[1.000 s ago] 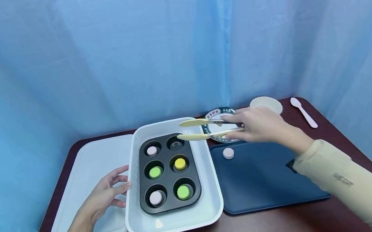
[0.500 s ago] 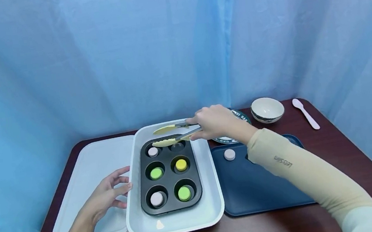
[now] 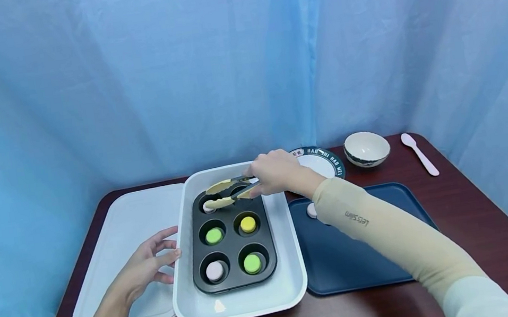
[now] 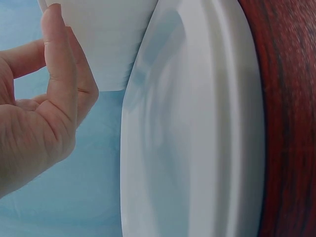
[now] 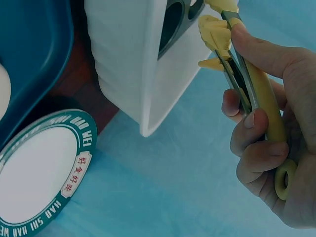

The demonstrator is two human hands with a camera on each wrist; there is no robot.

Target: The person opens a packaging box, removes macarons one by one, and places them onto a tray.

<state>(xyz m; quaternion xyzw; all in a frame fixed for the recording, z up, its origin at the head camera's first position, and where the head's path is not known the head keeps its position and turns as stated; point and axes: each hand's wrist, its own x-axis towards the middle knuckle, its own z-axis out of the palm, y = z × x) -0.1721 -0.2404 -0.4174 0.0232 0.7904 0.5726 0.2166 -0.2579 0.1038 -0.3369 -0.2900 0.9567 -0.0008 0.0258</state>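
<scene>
Right hand (image 3: 275, 172) has its fingers wrapped around a pair of yellow tongs (image 3: 227, 193), squeezing the 2 arms partway together; the tips sit just left of frame centre, over the top-left cup of the dark muffin pan (image 3: 229, 236). There's a pale macaron (image 3: 207, 207) in that cup, mostly hidden under the lower tip, so I can't tell if the tongs are touching it yet.

My read: it's light but crumbly and fragile, with smooth shells — pinch it gently across the sides rather than crushing it top to bottom. The scalloped tips should help with slip.

Left hand (image 3: 145, 266), lower left, is relaxed and holds nothing — its fingertips sit at the left wall of the white tray (image 3: 249, 303) that the pan sits in.

Another pale one (image 3: 311, 210) lies on the blue tray (image 3: 369, 266), right of centre.
</scene>
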